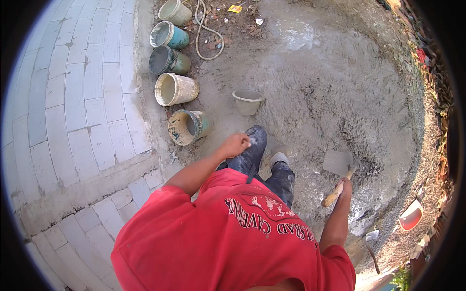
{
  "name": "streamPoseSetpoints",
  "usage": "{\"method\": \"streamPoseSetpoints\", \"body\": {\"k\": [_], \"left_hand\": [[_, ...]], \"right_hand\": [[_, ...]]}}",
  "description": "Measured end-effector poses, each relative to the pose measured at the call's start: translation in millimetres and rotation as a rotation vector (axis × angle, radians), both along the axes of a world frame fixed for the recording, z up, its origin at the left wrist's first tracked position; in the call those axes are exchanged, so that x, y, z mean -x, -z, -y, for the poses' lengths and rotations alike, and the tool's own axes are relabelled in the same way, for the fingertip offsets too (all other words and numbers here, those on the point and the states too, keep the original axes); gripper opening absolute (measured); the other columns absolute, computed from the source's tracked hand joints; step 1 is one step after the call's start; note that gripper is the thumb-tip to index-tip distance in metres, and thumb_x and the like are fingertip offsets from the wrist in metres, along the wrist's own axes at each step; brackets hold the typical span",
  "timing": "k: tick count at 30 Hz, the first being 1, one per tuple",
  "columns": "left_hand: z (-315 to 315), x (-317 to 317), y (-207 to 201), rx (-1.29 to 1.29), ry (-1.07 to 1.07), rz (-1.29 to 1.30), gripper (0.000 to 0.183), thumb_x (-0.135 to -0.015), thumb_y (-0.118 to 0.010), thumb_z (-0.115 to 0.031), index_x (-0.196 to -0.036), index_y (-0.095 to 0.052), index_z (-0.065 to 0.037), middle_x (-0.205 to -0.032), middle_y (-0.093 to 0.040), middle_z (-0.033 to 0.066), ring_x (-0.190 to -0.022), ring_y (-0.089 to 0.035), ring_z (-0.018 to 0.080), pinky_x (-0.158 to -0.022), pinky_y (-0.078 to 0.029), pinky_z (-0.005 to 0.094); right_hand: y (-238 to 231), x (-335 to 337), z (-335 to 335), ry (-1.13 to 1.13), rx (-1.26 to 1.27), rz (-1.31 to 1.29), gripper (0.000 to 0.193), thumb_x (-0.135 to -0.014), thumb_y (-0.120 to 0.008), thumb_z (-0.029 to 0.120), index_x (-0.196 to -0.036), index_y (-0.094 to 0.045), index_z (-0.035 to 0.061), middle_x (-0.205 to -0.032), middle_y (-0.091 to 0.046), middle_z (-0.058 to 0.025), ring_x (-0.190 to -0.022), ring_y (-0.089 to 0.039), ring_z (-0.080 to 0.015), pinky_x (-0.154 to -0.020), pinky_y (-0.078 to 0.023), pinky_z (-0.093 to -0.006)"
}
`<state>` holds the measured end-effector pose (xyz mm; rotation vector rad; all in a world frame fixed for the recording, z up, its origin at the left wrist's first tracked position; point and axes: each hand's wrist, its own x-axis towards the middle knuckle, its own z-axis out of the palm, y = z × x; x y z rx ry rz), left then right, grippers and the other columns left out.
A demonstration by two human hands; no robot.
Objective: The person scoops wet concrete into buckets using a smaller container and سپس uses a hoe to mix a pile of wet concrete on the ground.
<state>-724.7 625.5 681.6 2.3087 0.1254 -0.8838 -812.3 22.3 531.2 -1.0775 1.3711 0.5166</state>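
Note:
My right hand point(345, 187) is closed round the wooden handle of a hoe point(337, 162). Its wide, flat grey blade lies at the wet grey mortar mix point(335, 111) spread over the ground, beside a darker, rougher patch. On the left, my left hand point(236, 145) is curled into a fist at my bent knee, with nothing visible in it. Just beyond that knee stands a pale bucket point(247, 102) with a rim that flares outward.
Several mortar-stained buckets lie tipped in a row at left, among them a white one point(180, 89) and a blue one point(174, 37). A hose point(219, 52) loops beside them. Grey paving point(73, 97) borders the left. A half-round red-and-white piece point(411, 216) lies on gravel at right.

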Motion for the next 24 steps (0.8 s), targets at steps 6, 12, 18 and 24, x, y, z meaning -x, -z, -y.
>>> {"method": "streamPoseSetpoints", "body": {"k": [6,12,18,24], "left_hand": [[-243,109,28,-0.447,-0.373,-0.256,0.034,-0.085,-0.069,-0.040,-0.100,-0.075,-0.011,-0.106,-0.072,0.0179,-0.102,-0.067,0.0350,-0.091,-0.052,0.0440],[-394,134,91,-0.518,-0.410,-0.356,0.040,-0.087,-0.061,-0.045,-0.105,-0.074,-0.012,-0.110,-0.071,0.0172,-0.107,-0.065,0.0375,-0.095,-0.050,0.0456],[-653,243,225,-0.829,-0.322,-0.255,0.060,-0.084,-0.061,-0.043,-0.131,-0.058,-0.007,-0.136,-0.057,0.0226,-0.120,-0.057,0.0436,-0.101,-0.046,0.0469],[-585,121,326,-0.609,-0.518,0.213,0.044,-0.082,-0.072,-0.018,-0.121,-0.061,-0.002,-0.112,-0.062,0.0215,-0.107,-0.059,0.0401,-0.093,-0.049,0.0455]], "right_hand": [[-6,-23,-154,-0.322,-0.028,-0.094,0.020,-0.091,-0.061,0.020,-0.092,-0.058,0.0003,-0.068,-0.055,-0.0081,-0.053,-0.058,-0.0204,-0.046,-0.048,-0.0338],[-14,-27,-286,-0.801,0.146,-0.156,0.024,-0.093,-0.061,0.021,-0.105,-0.056,0.0006,-0.073,-0.058,-0.0094,-0.055,-0.060,-0.0202,-0.043,-0.048,-0.0356],[65,-12,-374,-1.280,0.523,-0.090,0.038,-0.095,-0.058,0.029,-0.114,-0.054,-0.0028,-0.091,-0.066,-0.0242,-0.076,-0.068,-0.0395,-0.070,-0.052,-0.0493],[28,-36,-316,-1.740,0.929,-0.383,0.061,-0.095,-0.059,0.048,-0.130,-0.050,-0.0009,-0.089,-0.069,-0.0237,-0.071,-0.071,-0.0364,-0.061,-0.056,-0.0459]]}}
